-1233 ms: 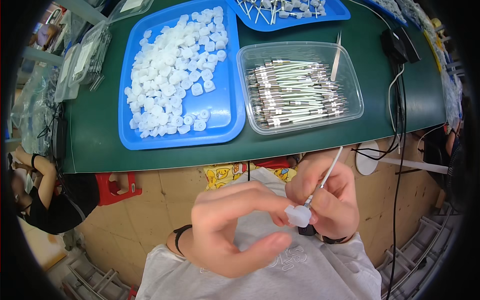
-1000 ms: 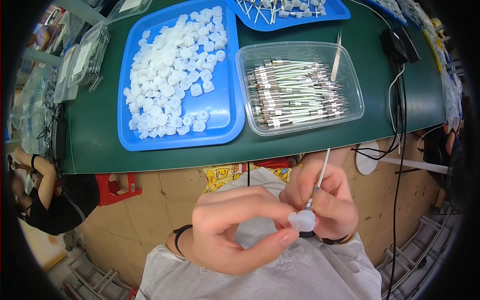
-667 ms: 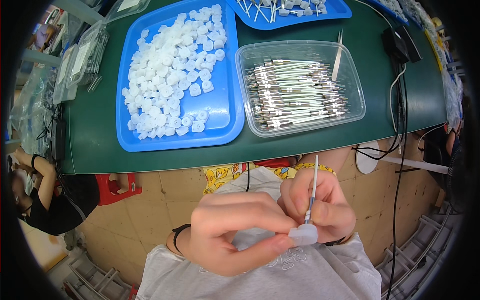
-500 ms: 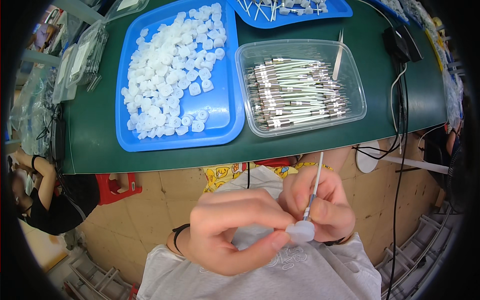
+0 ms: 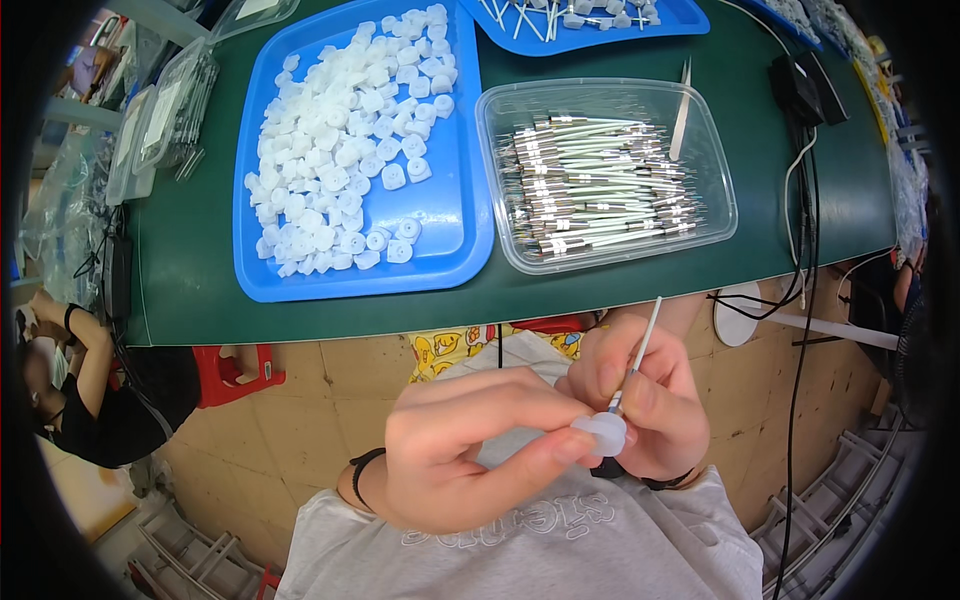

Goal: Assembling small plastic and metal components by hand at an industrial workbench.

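Over my lap, just off the table's near edge, both hands meet at one small piece. My left hand pinches a translucent white plastic cap between thumb and fingertips. In my right hand, fingers closed, is a thin rod with a pale green-white shaft and a metal sleeve. The rod's lower end meets the cap; whether it sits inside cannot be told. A blue tray on the table holds a heap of similar white caps. Beside it, a clear plastic box contains many similar rods.
Tweezers lean inside the clear box. Another blue tray with rods and caps stands at the back. Black cables hang over the right side of the green table. At left are a red stool and another person.
The rod has tilted further to the right, and the cap has turned and risen slightly. Both hands have shifted a little upward, still holding the same pieces.
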A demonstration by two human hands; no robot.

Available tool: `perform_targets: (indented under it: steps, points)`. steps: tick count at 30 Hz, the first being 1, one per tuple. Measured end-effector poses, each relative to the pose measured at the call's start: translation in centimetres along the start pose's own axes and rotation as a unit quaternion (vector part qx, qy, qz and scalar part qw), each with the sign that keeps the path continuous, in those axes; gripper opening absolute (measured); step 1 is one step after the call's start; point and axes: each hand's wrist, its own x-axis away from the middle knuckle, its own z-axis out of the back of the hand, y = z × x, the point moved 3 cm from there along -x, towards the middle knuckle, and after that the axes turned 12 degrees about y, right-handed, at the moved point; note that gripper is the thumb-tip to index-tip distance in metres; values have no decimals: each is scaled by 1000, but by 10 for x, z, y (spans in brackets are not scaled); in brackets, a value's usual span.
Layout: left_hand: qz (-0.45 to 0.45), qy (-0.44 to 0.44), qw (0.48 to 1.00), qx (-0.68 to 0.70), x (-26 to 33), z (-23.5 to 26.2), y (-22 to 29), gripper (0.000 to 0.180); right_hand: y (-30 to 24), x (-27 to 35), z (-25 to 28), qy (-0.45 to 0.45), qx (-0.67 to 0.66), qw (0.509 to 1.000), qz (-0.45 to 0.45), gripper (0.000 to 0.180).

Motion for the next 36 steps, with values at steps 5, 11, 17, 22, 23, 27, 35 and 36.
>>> perform_targets:
  steps: [5,11,17,22,23,27,35,36]
  points:
    - [-42,-21,999,-20,-5,2,1,13,-2,0,3,-11,18,999,26,10]
    - [-29,-28,999,-19,-3,5,-2,12,-6,-3,2,-25,67,995,72,10]
    - [36,-9,999,-5,-1,8,-8,11,-15,-2,3,-65,192,969,138,16]
    - [46,-9,998,-39,-2,9,-11,11,-11,0,3,-38,205,965,162,17]
    - [42,-5,998,-39,-2,8,-11,11,-8,1,2,-24,179,971,154,17]
    - [34,-6,999,-42,-4,9,-11,10,-4,0,3,-32,180,968,175,16]
    - [-81,137,950,-268,-17,24,-10,11,-52,-8,-19,84,375,912,143,12]
    - [-120,188,922,-317,-18,27,-11,10,-66,-14,-26,117,404,886,196,12]
